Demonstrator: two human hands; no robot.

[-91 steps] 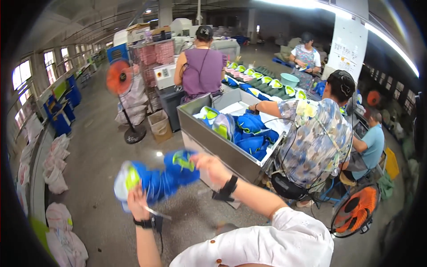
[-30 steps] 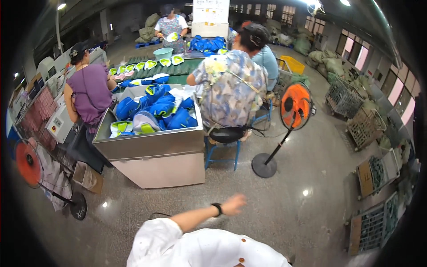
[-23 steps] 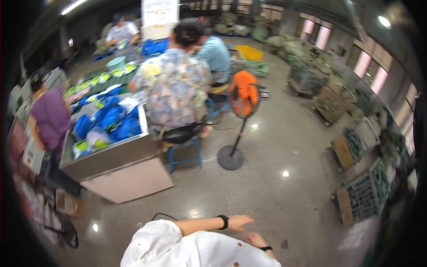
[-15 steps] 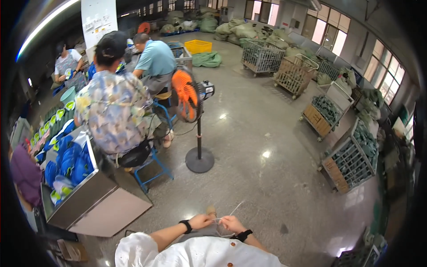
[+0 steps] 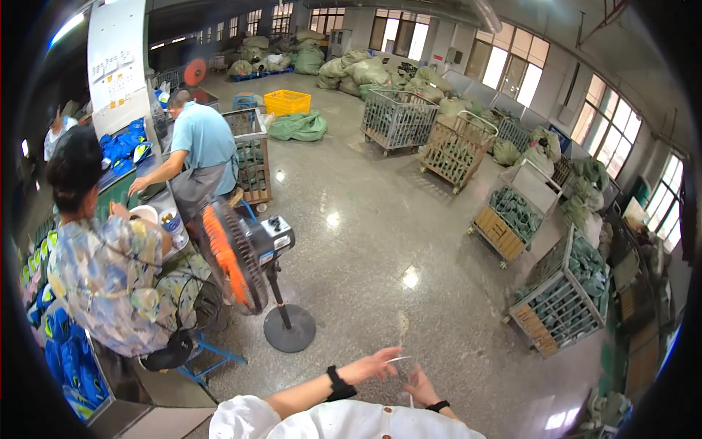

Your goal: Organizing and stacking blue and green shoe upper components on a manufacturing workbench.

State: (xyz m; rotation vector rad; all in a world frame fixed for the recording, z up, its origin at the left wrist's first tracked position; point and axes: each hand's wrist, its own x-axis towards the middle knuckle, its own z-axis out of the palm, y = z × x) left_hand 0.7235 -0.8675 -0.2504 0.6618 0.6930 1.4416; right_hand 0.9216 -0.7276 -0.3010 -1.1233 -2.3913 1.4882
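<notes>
In the lower middle, my left hand reaches right with its fingers fairly straight. A thin white cord sticks out from between the fingertips. My right hand is close beside it, slightly lower, with curled fingers. A pale strand shows just under that hand, and it seems to be part of the cord; blur hides the exact grip. The two hands are apart. Both wrists wear black bands, and my white shirt fills the bottom edge.
An orange-covered floor fan stands ahead left. Beyond it, two seated people work at a bench with blue shoe parts. Wheeled cage carts of grey-green pieces line the right. A yellow crate and sacks are farther back.
My hands have moved apart and to the right; they met at the cord before. The view has swung, so the fan and seated people appear nearer and farther left.
</notes>
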